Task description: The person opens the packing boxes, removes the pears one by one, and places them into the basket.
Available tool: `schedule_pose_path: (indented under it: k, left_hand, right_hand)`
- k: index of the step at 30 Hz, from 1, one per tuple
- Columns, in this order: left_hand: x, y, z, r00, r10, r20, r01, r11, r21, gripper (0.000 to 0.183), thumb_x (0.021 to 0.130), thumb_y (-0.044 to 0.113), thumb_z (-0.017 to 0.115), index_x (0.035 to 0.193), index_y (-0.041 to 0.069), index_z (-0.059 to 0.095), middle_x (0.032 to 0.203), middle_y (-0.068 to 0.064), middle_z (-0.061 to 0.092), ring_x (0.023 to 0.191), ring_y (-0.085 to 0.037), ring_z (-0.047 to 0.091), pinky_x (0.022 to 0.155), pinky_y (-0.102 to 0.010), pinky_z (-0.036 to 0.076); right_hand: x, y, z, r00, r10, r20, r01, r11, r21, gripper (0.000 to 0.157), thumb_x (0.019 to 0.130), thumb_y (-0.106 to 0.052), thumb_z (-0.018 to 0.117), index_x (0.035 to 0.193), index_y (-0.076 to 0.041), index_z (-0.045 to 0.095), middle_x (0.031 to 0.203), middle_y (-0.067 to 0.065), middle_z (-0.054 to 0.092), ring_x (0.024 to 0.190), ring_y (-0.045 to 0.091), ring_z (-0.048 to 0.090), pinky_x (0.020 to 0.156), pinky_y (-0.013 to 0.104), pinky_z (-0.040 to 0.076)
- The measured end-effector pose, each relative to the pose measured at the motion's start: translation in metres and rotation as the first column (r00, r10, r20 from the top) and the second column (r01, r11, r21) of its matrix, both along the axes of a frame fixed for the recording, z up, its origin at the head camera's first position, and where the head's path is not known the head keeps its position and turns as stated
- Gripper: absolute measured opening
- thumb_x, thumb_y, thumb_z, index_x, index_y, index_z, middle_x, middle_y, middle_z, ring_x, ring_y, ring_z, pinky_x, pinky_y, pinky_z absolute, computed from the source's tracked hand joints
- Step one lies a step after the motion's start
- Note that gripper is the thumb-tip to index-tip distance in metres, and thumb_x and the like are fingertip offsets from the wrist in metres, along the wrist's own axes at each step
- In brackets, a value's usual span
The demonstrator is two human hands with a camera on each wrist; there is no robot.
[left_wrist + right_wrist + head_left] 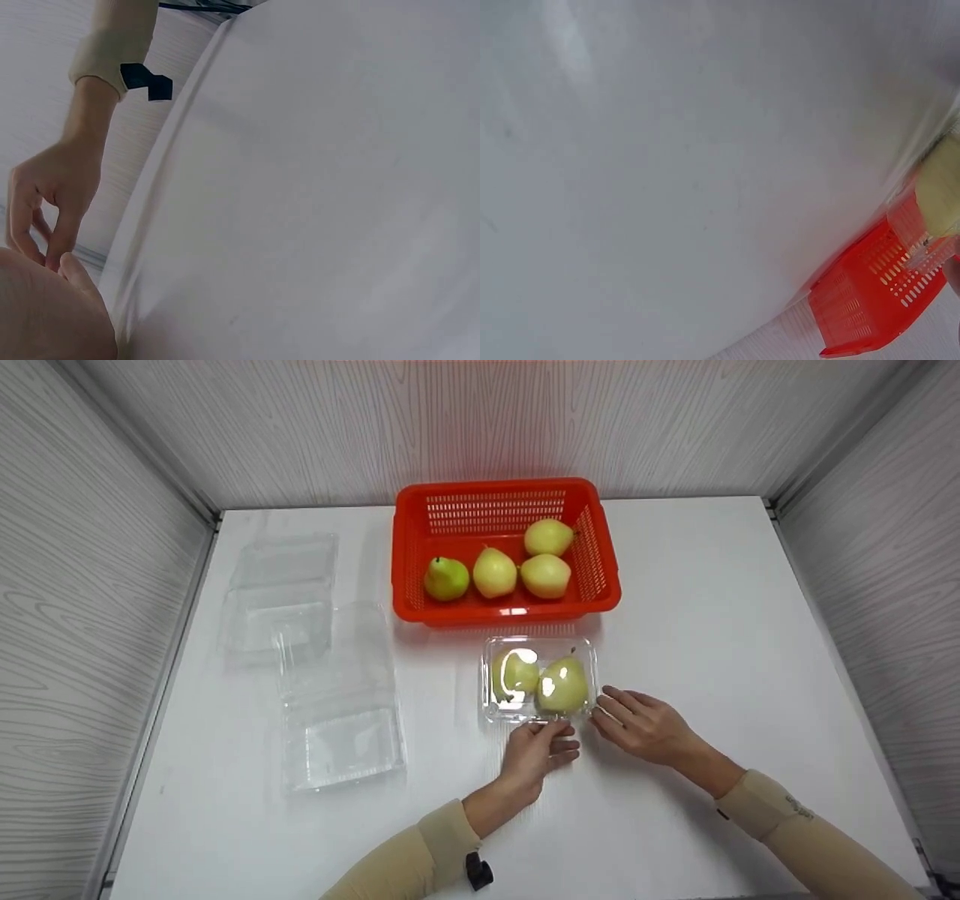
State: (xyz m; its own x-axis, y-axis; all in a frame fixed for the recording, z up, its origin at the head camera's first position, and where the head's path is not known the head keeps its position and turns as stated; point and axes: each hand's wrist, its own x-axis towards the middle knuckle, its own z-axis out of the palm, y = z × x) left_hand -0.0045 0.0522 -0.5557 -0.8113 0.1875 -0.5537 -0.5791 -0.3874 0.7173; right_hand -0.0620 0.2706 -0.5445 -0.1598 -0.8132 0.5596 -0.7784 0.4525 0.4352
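Note:
A clear plastic clamshell box (491,712) with two yellow-green pears (564,686) inside lies closed at the middle of the table. At its front edge, my left hand (529,757) pinches the rim between thumb and bent fingers. My right hand (641,727) grips the front right corner with its fingertips; its thumb is hidden in the head view. The left wrist view shows the right hand (56,187) with curved fingers, beside part of the left hand (52,311). In the right wrist view, a pear (939,191) shows through the plastic at the right edge.
A red plastic basket (506,615) holding several pears (495,573) stands just behind the box. To the left, two open, unfilled clear clamshell boxes (341,742) (277,619) lie partly overlapped on the white table (750,660). Pale wood-grain panels (300,435) enclose the back and sides.

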Motion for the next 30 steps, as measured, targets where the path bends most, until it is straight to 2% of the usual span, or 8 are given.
schedule_pose_path:
  k: [8,13,22,30]
  left_hand:
    - [-0.001,-0.002,0.002,1.0,-0.03,0.006,0.03,0.999,-0.009,0.021,0.101,0.02,0.064,0.11,0.001,0.068,0.099,-0.007,0.076,0.085,-0.011,0.077,0.086,-0.032,0.067]
    - [-0.001,-0.004,0.0,0.999,-0.04,0.004,0.04,0.999,-0.013,0.02,0.101,0.02,0.064,0.109,0.002,0.068,0.099,-0.006,0.076,0.083,-0.011,0.076,0.085,-0.033,0.067]
    - [-0.002,-0.002,-0.002,1.0,0.002,0.025,-0.002,1.0,0.013,0.018,0.099,0.017,0.066,0.106,0.0,0.07,0.095,-0.007,0.077,0.075,-0.011,0.075,0.075,-0.03,0.067]
    - [-0.002,-0.004,-0.002,1.0,0.0,0.027,0.001,1.0,-0.009,0.018,0.1,0.017,0.065,0.107,0.001,0.069,0.098,-0.009,0.076,0.075,-0.012,0.075,0.074,-0.03,0.067]
  right_hand:
    - [-0.001,0.003,-0.003,0.999,0.009,-0.053,-0.005,0.998,0.064,0.032,0.109,-0.006,0.046,0.1,-0.007,0.077,0.099,0.008,0.08,0.092,0.02,0.08,0.074,0.031,0.067]
    - [0.0,0.001,-0.008,0.998,-0.013,-0.069,0.018,0.997,0.071,0.035,0.11,-0.008,0.045,0.098,-0.008,0.078,0.097,0.008,0.081,0.092,0.02,0.08,0.075,0.03,0.067]
    - [-0.005,-0.003,-0.013,0.994,0.03,-0.105,-0.03,1.0,-0.006,0.031,0.108,-0.01,0.05,0.094,-0.004,0.077,0.091,0.01,0.078,0.087,0.02,0.08,0.07,0.031,0.067]
    - [-0.013,-0.006,-0.009,0.991,0.066,-0.117,-0.075,0.994,-0.077,0.033,0.109,-0.011,0.05,0.093,-0.001,0.076,0.09,0.012,0.079,0.081,0.02,0.079,0.067,0.031,0.066]
